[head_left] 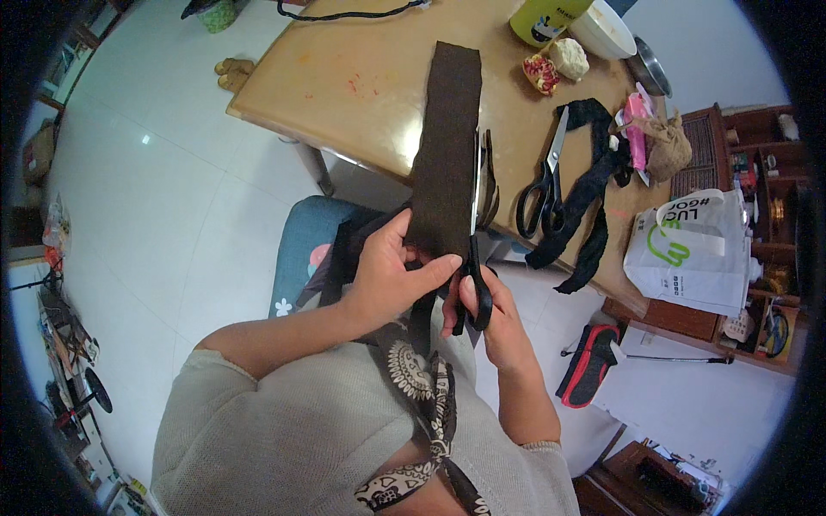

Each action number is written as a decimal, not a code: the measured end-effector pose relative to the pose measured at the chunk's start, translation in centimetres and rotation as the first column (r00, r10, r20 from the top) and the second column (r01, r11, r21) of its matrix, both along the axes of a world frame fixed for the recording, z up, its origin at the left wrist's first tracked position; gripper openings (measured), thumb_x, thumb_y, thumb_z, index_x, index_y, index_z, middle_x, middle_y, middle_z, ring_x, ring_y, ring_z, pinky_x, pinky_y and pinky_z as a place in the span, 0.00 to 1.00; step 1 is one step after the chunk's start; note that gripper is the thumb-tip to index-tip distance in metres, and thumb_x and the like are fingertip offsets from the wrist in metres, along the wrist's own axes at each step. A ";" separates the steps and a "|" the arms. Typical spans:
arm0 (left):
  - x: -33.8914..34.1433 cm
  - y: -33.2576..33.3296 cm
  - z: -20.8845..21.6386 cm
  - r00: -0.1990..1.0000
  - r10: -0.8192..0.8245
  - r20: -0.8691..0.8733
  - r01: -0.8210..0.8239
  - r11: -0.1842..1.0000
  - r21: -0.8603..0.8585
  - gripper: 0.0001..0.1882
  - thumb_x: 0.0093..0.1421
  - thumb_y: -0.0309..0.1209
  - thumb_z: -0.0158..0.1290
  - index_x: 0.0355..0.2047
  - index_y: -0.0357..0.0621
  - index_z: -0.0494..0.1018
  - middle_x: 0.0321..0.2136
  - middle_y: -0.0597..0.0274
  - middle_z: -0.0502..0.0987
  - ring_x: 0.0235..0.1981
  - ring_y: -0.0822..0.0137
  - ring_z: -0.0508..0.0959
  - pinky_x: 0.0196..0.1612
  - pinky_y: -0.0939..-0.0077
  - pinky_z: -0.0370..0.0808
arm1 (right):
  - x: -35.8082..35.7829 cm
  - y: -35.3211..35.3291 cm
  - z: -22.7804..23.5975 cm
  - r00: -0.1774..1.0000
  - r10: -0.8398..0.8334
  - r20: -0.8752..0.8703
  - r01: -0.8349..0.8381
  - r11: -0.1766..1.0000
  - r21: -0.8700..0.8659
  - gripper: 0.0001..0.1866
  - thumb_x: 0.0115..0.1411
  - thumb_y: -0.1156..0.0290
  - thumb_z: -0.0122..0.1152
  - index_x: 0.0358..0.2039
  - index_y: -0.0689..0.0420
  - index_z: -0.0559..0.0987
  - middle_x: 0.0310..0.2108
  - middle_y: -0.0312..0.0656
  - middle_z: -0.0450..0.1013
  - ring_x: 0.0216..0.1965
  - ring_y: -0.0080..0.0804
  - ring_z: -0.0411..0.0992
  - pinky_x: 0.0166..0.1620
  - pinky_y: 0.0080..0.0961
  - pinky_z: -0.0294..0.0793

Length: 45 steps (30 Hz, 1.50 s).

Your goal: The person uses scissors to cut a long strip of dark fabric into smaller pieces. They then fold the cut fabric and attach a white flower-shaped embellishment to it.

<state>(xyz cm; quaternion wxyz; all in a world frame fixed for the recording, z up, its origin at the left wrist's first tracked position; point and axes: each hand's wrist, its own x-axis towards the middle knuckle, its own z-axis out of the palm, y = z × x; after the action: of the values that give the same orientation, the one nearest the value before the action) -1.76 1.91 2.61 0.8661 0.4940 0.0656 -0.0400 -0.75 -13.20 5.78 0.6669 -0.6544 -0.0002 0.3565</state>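
Observation:
A long strip of dark brown cloth [446,138] lies flat on the table and runs toward me over its near edge. My left hand [397,273] grips its near end, thumb on top and fingers beneath. In my right hand [497,318] is a pair of black-handled scissors [477,275], fingers in the loops. The blades point away from me along the cloth's right edge. A narrow dark sliver [490,181] lies just right of the blades; whether it is joined to the cloth I cannot tell. More dark fabric hangs below my hands, partly hidden.
On the table [361,52], to the right, lie other scissors [542,193] and a crumpled black cloth strip [592,189]. A cut pomegranate [540,76], white bowl [602,33] and green container [532,24] stand farther back. A white bag [688,254] is at the right, a blue stool [297,232] left.

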 end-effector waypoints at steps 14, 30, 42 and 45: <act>-0.2 -0.1 -0.5 0.994 0.000 0.113 -0.008 0.998 0.062 0.18 0.49 0.22 0.54 0.41 0.35 0.64 0.32 0.62 0.74 0.33 0.75 0.73 0.36 0.82 0.71 | 1.2 0.1 -0.1 1.000 -0.004 -0.002 0.004 0.999 0.034 0.15 0.59 0.59 0.48 0.31 0.59 0.66 0.19 0.35 0.65 0.19 0.21 0.65 0.24 0.17 0.64; -0.3 -0.1 -0.5 0.988 -0.017 0.153 -0.001 0.993 0.115 0.21 0.49 0.22 0.55 0.43 0.35 0.63 0.33 0.62 0.73 0.34 0.75 0.73 0.37 0.82 0.70 | 0.1 -0.6 0.0 0.996 0.026 0.080 -0.006 0.970 -0.244 0.13 0.57 0.63 0.52 0.31 0.61 0.67 0.19 0.34 0.65 0.18 0.19 0.63 0.21 0.17 0.63; -0.6 0.3 -0.4 0.985 -0.035 0.169 0.015 0.993 0.118 0.22 0.49 0.23 0.54 0.44 0.34 0.63 0.34 0.62 0.72 0.35 0.75 0.73 0.39 0.81 0.70 | -1.1 -1.0 -0.2 0.887 0.290 0.359 0.077 0.674 -0.735 0.16 0.49 0.62 0.57 0.25 0.63 0.65 0.17 0.53 0.69 0.23 0.51 0.69 0.27 0.41 0.66; -0.8 0.1 -1.0 0.987 -0.028 0.161 0.010 0.994 0.110 0.22 0.48 0.23 0.54 0.45 0.34 0.63 0.36 0.62 0.72 0.36 0.75 0.72 0.40 0.81 0.70 | -1.4 -1.1 -0.1 0.855 0.337 0.394 0.112 0.622 -0.775 0.17 0.47 0.61 0.58 0.24 0.62 0.65 0.16 0.52 0.68 0.21 0.52 0.67 0.27 0.44 0.65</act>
<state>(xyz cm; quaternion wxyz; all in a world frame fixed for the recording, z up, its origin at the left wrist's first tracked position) -2.61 2.06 1.57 0.8398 0.5429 -0.0076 -0.0042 -2.12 -14.30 5.65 0.2699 -0.9437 -0.0639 0.1801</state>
